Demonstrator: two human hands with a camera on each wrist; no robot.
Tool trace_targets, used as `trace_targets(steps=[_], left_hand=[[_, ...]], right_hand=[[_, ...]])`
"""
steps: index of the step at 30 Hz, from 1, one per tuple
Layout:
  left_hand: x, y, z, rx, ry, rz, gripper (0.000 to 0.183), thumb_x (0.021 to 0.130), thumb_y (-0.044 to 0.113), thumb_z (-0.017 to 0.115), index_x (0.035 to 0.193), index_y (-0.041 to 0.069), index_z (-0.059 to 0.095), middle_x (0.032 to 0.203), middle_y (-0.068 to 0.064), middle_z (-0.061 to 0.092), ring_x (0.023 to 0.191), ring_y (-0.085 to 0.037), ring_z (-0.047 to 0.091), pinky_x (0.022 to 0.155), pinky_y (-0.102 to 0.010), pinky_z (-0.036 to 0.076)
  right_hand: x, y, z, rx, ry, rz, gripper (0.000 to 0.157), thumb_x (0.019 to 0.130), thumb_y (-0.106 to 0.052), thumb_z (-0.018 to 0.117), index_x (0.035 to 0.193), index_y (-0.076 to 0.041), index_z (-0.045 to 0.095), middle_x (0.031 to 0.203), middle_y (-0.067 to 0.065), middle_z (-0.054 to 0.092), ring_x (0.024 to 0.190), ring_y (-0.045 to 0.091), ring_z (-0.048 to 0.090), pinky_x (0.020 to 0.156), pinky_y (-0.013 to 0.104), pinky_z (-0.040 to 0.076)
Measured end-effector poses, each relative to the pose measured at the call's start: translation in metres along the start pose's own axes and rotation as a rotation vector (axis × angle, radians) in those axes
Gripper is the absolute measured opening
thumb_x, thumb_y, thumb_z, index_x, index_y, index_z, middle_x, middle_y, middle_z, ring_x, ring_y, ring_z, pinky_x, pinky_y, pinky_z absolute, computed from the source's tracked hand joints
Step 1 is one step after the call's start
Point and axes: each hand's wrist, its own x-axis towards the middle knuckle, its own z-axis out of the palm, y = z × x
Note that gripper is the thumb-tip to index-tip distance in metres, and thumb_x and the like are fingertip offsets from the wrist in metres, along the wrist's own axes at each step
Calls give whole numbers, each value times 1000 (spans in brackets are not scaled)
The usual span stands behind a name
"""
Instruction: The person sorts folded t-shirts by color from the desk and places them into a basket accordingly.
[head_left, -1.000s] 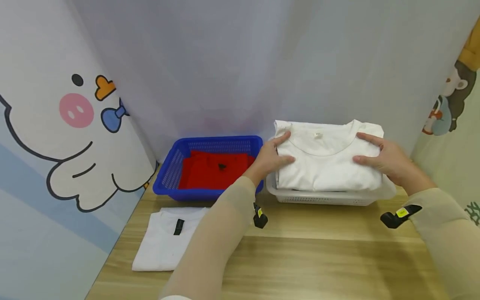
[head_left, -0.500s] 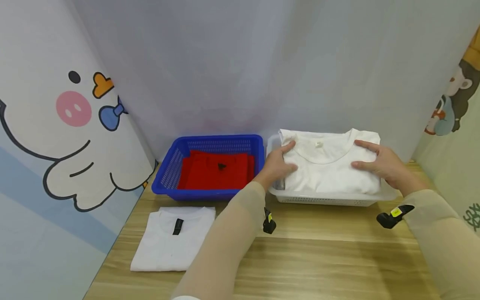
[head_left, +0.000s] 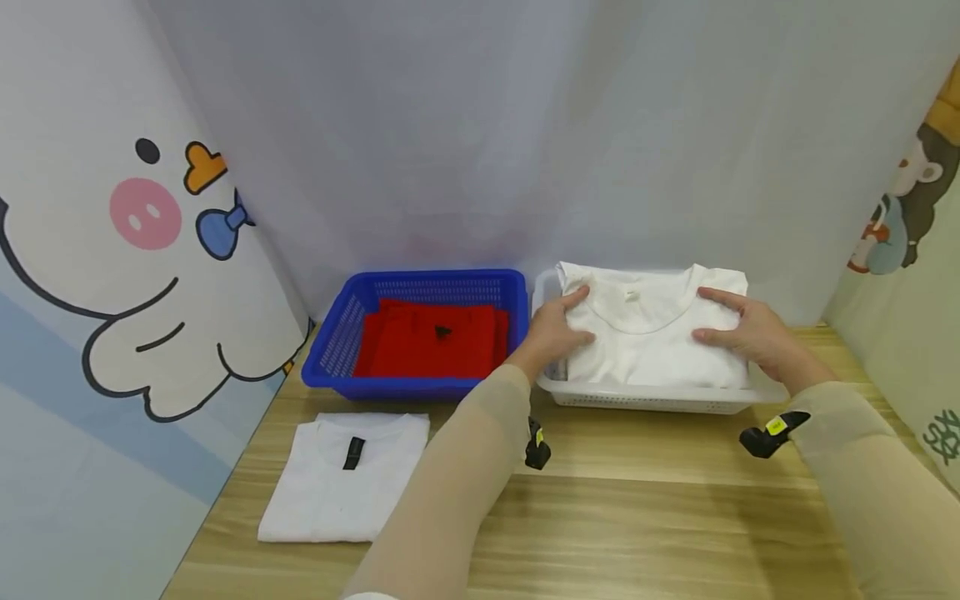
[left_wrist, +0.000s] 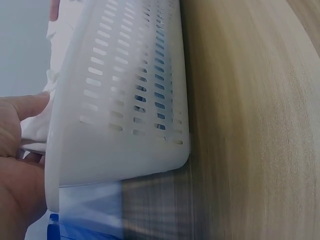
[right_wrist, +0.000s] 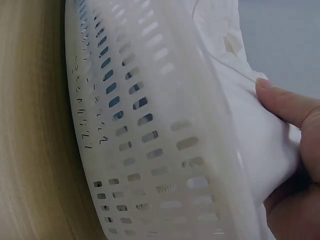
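A folded white T-shirt (head_left: 648, 342), neckline and small label facing up, sits within the rim of the white plastic basket (head_left: 645, 398). My left hand (head_left: 551, 333) grips its left side, thumb on top and other fingers partly tucked out of sight. On the opposite side my right hand (head_left: 761, 337) holds the shirt the same way. In the left wrist view the thumb (left_wrist: 32, 105) lies against the cloth just beyond the basket rim. The right wrist view has the thumb (right_wrist: 280, 100) pressing on the shirt, its lower fingers hidden by the fabric.
Left of the white basket stands a blue basket (head_left: 416, 389) with folded red clothes (head_left: 442, 346) inside. In front of it, another folded white shirt (head_left: 337, 492) with a black tag lies on the wooden table (head_left: 637, 525). A pale curtain (head_left: 480, 133) hangs behind.
Both hands have lowered the white T-shirt into the white basket. In the last half second the right hand has shifted slightly left, with the shirt's right side.
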Motion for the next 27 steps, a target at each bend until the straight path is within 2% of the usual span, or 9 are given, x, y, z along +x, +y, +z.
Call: trace_targets(steps=[7, 13, 17, 21, 24, 27], left_hand=[[-1, -3, 0, 70, -29, 58, 79, 80, 20, 79, 147, 33, 40, 150, 1, 39, 138, -18, 34, 109, -36, 33], [-3, -3, 1, 103, -68, 86, 78, 82, 39, 77, 148, 33, 37, 152, 3, 36, 140, -20, 31, 110, -41, 31], [-3, -3, 1, 119, -74, 88, 78, 82, 43, 75, 149, 31, 36, 152, 1, 36, 140, -22, 31, 111, -42, 31], [-1, -3, 1, 163, -86, 98, 80, 83, 44, 74, 150, 29, 34, 154, -1, 33, 141, -22, 29, 112, -41, 28], [0, -3, 1, 189, -96, 106, 84, 83, 45, 73, 152, 23, 31, 156, -1, 29, 142, -20, 26, 113, -39, 26], [0, -2, 0, 208, -110, 109, 86, 84, 46, 72, 153, 17, 29, 157, 0, 27, 143, -19, 23, 114, -38, 25]], right_hand=[[0, 3, 7, -46, 10, -13, 94, 80, -46, 75, 154, -18, 25, 156, 28, 2, 141, 49, -2, 108, 67, 7], [-3, -1, 10, -90, 14, -9, 91, 84, -55, 66, 154, -17, 23, 157, 25, 4, 141, 49, 0, 106, 69, 11], [-4, -1, 10, -114, 10, -23, 88, 86, -57, 63, 154, -16, 23, 157, 24, 6, 141, 49, 3, 105, 69, 13], [-6, 1, 11, -146, -9, -29, 87, 88, -57, 61, 154, -15, 22, 156, 29, 7, 138, 53, 11, 103, 68, 22], [-8, 2, 13, -135, -20, -32, 86, 89, -55, 60, 155, -14, 21, 155, 30, 11, 133, 51, 26, 100, 63, 33], [-9, 3, 14, -111, -27, -36, 86, 90, -53, 59, 155, -13, 20, 155, 27, 14, 127, 46, 37, 97, 57, 39]])
